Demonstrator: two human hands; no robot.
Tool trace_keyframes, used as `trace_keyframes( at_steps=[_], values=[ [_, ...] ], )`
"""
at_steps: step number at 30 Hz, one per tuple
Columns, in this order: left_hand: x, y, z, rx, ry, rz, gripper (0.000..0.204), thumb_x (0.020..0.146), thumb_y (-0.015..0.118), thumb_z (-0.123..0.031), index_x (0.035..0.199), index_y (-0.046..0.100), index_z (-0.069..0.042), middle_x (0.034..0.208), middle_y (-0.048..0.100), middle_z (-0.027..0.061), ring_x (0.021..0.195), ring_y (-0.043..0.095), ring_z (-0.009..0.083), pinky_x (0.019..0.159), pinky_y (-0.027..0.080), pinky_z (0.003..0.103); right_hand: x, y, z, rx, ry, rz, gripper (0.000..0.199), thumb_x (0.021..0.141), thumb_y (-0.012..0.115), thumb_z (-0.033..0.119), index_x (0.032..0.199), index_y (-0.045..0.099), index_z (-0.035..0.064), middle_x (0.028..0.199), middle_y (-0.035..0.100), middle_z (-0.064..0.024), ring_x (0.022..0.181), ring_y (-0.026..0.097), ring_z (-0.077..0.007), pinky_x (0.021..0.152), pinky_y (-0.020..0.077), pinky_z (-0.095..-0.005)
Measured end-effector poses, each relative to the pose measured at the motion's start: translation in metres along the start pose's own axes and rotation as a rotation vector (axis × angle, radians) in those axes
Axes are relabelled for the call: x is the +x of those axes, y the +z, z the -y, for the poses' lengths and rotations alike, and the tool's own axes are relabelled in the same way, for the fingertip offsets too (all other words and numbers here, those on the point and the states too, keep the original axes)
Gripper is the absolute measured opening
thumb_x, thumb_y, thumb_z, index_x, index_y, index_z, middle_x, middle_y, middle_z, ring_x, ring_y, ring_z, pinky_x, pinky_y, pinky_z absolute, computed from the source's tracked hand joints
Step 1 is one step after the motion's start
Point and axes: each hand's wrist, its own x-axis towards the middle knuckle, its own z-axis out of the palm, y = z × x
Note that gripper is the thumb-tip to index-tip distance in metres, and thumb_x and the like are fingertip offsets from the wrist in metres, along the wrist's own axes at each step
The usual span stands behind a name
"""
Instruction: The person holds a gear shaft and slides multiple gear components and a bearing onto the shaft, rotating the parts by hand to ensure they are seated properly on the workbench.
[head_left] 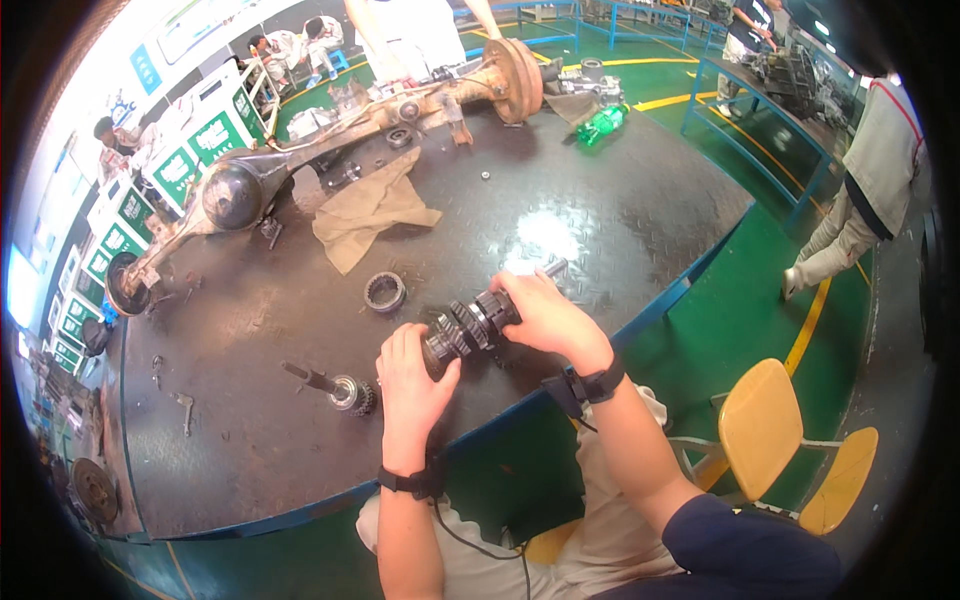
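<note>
Between my two hands a dark gear shaft (465, 330) lies tilted over the metal table, its toothed gears showing in the middle and its thin bright end pointing away to the right. My left hand (415, 375) is wrapped round its near-left end. Around the far-right end, at a dark ring, my right hand (548, 318) is closed. Just beyond the shaft sits a loose toothed ring (384, 292). To the left of my left hand, a shorter shaft with a gear and bearing (350, 394) rests on the table. The undersides of the held shaft are hidden.
A rusty axle housing (330, 150) spans the table's far side, with a brown cloth (370, 215) before it. A green bottle (603, 123) lies far right. A wrench (185, 412) lies left. A yellow chair (762, 425) stands right of the table; other people are around.
</note>
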Motion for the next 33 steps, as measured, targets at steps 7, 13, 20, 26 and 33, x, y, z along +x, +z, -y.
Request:
trace_keyframes(
  at_steps=[7, 13, 20, 26, 33],
  values=[
    [0.002, 0.014, -0.012, 0.135, -0.074, 0.033, 0.069, 0.081, 0.088, -0.028, 0.143, 0.064, -0.012, 0.134, 0.056, 0.0189, 0.125, 0.054, 0.0387, 0.104, 0.045, 0.051, -0.002, 0.008, -0.001, -0.053, -0.089, -0.092, 0.071, 0.074, 0.079, 0.002, 0.141, 0.057, 0.0077, 0.119, 0.071, -0.0180, 0.120, 0.063, -0.0382, 0.112, 0.0388, -0.0483],
    [0.003, 0.022, -0.010, 0.125, -0.107, 0.036, 0.064, 0.083, 0.087, -0.034, 0.141, 0.066, -0.014, 0.131, 0.055, 0.0191, 0.126, 0.052, 0.0381, 0.104, 0.045, 0.053, -0.001, 0.015, -0.001, -0.185, -0.015, 0.030, 0.071, 0.075, 0.080, 0.008, 0.144, 0.062, 0.0135, 0.127, 0.068, -0.0167, 0.121, 0.059, -0.0387, 0.109, 0.0410, -0.0477],
    [0.006, 0.019, -0.013, 0.095, -0.065, 0.008, 0.062, 0.083, 0.087, -0.029, 0.140, 0.066, -0.015, 0.130, 0.057, 0.0166, 0.125, 0.055, 0.0377, 0.105, 0.045, 0.052, 0.002, 0.011, 0.002, -0.190, -0.024, 0.001, 0.069, 0.076, 0.077, 0.007, 0.143, 0.063, 0.0132, 0.128, 0.068, -0.0177, 0.122, 0.058, -0.0393, 0.111, 0.0406, -0.0465],
    [0.006, 0.021, -0.007, 0.108, -0.098, 0.020, 0.062, 0.084, 0.085, -0.031, 0.140, 0.065, -0.015, 0.127, 0.060, 0.0153, 0.124, 0.057, 0.0365, 0.103, 0.045, 0.052, 0.004, 0.009, 0.011, -0.144, 0.010, 0.083, 0.071, 0.077, 0.079, 0.008, 0.145, 0.063, 0.0156, 0.132, 0.067, -0.0187, 0.126, 0.057, -0.0393, 0.113, 0.0393, -0.0474],
    [0.007, 0.016, -0.012, 0.107, -0.099, 0.064, 0.063, 0.085, 0.082, -0.030, 0.145, 0.063, -0.019, 0.129, 0.059, 0.0157, 0.123, 0.058, 0.0365, 0.104, 0.044, 0.052, 0.001, 0.017, 0.013, -0.196, -0.017, 0.040, 0.072, 0.076, 0.083, 0.010, 0.145, 0.063, 0.0178, 0.145, 0.059, -0.0221, 0.140, 0.051, -0.0391, 0.119, 0.0330, -0.0534]
  ],
)
